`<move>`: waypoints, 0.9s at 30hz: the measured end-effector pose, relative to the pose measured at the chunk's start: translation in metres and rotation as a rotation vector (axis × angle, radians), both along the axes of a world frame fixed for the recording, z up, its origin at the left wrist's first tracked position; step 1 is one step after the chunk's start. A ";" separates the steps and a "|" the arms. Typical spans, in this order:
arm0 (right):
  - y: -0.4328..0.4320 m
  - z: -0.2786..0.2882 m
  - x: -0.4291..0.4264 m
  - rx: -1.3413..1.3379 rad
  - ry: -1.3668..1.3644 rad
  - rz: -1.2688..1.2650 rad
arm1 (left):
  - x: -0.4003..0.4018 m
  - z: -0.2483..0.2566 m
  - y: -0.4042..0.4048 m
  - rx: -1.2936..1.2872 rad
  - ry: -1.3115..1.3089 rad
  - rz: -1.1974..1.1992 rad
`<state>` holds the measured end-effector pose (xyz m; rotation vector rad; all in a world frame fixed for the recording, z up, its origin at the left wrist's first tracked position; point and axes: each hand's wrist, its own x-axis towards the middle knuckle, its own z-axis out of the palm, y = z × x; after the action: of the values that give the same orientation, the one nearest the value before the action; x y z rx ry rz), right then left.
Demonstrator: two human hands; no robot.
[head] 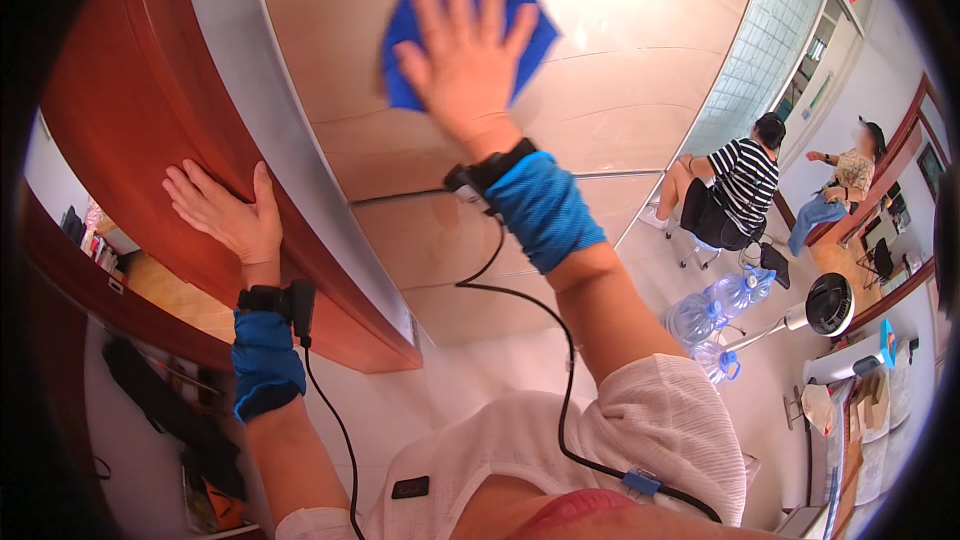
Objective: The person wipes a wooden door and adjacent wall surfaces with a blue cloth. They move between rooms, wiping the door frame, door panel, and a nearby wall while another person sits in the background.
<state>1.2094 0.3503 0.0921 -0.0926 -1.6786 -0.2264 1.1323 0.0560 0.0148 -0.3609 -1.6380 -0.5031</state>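
My right hand (469, 64), fingers spread, presses a blue cloth (525, 37) flat against a glossy beige tiled wall (330, 45). The cloth shows around the fingers, and its image is slightly blurred. On the left, my left hand (225, 214) is held up at a reddish-brown wooden door (135, 82), its fingers straight and the thumb apart. It holds nothing; whether the palm touches the wood cannot be told. Both wrists wear black straps and blue sleeves, with black cables running down to my body.
Several large clear water bottles (694, 319) stand on the floor at right, beside a fan (829, 305). Farther off, a person in a striped shirt (746, 180) sits on a wheeled stool, near another person (844, 176). A grey-white frame edge (300, 142) separates door and wall.
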 end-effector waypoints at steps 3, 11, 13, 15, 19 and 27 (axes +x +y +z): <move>-0.055 -0.020 -0.019 0.141 -0.195 0.152 | -0.001 0.000 -0.001 0.000 0.037 -0.029; -0.018 -0.051 0.004 0.362 -0.291 0.187 | -0.003 0.000 -0.004 -0.033 0.065 -0.010; 0.019 -0.051 0.024 0.299 -0.257 0.135 | -0.005 0.000 -0.003 -0.032 0.067 0.025; 0.060 -0.047 0.046 0.240 -0.191 0.028 | -0.007 0.001 -0.003 -0.029 0.084 0.025; 0.141 -0.038 0.093 0.051 -0.141 -0.092 | -0.010 0.001 -0.004 -0.024 0.102 0.033; 0.222 -0.070 0.136 -0.230 0.114 -0.112 | -0.008 0.001 -0.002 -0.026 0.107 0.021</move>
<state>1.3449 0.5723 0.0225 -0.3662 -1.5820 -0.1088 1.1245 0.0539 0.0154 -0.3829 -1.5443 -0.4397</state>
